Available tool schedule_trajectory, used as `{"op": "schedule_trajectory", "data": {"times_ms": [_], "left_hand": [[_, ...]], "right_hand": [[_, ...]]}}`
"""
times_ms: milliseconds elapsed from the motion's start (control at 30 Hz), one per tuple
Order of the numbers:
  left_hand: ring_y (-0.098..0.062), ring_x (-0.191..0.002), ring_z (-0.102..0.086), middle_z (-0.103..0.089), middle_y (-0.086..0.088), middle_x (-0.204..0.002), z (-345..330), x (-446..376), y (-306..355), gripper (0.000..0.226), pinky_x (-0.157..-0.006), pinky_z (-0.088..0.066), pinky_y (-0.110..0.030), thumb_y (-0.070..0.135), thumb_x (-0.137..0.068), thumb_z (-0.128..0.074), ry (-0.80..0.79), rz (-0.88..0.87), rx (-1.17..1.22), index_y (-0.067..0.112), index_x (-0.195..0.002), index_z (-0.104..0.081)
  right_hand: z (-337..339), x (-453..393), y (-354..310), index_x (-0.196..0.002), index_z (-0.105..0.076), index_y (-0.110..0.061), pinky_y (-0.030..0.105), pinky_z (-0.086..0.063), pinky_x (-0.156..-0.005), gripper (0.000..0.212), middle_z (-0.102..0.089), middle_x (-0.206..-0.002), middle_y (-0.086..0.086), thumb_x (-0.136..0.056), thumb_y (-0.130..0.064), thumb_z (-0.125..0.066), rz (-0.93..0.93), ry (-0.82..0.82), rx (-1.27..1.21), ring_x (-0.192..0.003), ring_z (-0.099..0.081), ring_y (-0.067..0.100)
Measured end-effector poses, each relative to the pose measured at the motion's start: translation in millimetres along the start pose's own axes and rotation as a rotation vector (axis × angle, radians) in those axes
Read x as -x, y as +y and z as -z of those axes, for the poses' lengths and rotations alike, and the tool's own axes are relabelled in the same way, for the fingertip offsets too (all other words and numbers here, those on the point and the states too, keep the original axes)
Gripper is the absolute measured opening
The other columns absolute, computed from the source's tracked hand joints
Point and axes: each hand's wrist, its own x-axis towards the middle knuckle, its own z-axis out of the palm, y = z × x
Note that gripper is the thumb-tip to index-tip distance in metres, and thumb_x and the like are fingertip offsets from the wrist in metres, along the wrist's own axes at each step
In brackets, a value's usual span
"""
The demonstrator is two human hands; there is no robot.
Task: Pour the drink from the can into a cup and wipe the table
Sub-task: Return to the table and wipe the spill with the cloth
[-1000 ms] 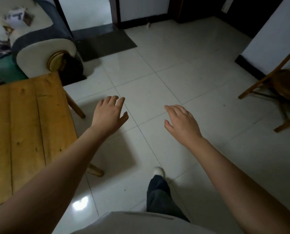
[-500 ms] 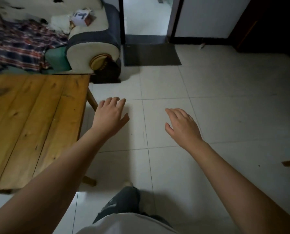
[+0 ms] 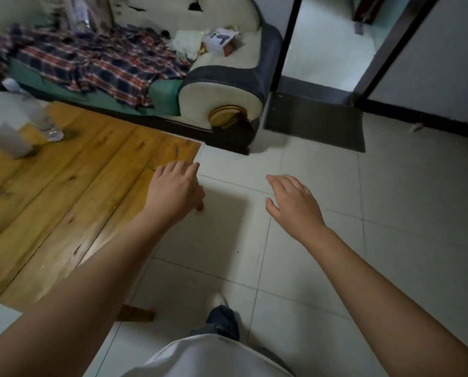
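Approach step, nothing started: left hand (image 3: pixel 174 194) and right hand (image 3: pixel 295 202) hover spread, each grip holding nothing. At ten o'clock on the tabletop (image 3: pixel 72 191) stand a blurred clear cup (image 3: pixel 43 122) and white cylinder (image 3: pixel 5 140); next calls for reaching there.

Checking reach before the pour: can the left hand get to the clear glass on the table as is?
Probably yes. Left hand is open over the table's near corner, and bare wood lies between it and the glass.

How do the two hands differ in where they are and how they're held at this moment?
The left hand hovers over the wooden table's corner edge; the right hand is over bare floor tiles. The left hand's fingers look slightly more curled than the right hand's. Both are palm-down, relaxed and hold nothing.
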Motion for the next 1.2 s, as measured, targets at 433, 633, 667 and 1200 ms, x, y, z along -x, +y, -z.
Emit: {"op": "schedule_trajectory", "data": {"times_ms": [433, 633, 667, 1200], "left_hand": [[-0.029, -0.128, -0.039, -0.043, -0.011, -0.139, 18.5, -28.5, -120.8, 0.055, -0.104, -0.031, -0.041, 0.042, -0.091, -0.044, -0.004, 0.518, -0.050, 0.015, -0.138, -0.035], [-0.032, -0.121, -0.046, -0.051, -0.014, -0.131, 20.9, -19.9, -150.1, 0.050, -0.101, -0.034, -0.042, 0.038, -0.090, -0.048, 0.047, 0.857, -0.030, 0.013, -0.133, -0.043], [-0.032, -0.121, -0.045, -0.051, -0.014, -0.131, 22.5, -20.7, -152.3, 0.050, -0.101, -0.033, -0.043, 0.037, -0.090, -0.048, 0.055, 0.920, -0.021, 0.013, -0.133, -0.043], [-0.029, -0.122, -0.044, -0.049, -0.014, -0.133, 15.4, -19.1, -133.9, 0.053, -0.102, -0.032, -0.041, 0.037, -0.090, -0.046, 0.059, 1.475, -0.026, 0.011, -0.136, -0.041]], "right_hand": [[-10.1, -202.7, -75.3, -0.137, -0.038, -0.014, 0.032, -0.036, -0.103, 0.049, -0.049, -0.136, 0.004, -0.093, -0.030, -0.049, 0.491, -0.034, -0.024, -0.129, -0.039, 0.019], [-22.9, -280.5, -125.5, -0.134, -0.043, -0.009, 0.036, -0.038, -0.101, 0.048, -0.053, -0.129, 0.009, -0.090, -0.027, -0.053, 0.803, -0.077, -0.080, -0.123, -0.045, 0.024], [-23.8, -292.2, -133.6, -0.133, -0.043, -0.008, 0.036, -0.038, -0.100, 0.048, -0.053, -0.129, 0.009, -0.090, -0.027, -0.052, 0.859, -0.086, -0.080, -0.123, -0.046, 0.023], [-30.8, -371.3, -210.7, -0.137, -0.037, -0.010, 0.034, -0.039, -0.100, 0.048, -0.049, -0.133, 0.009, -0.094, -0.028, -0.045, 1.405, -0.208, -0.042, -0.124, -0.044, 0.023]]}}
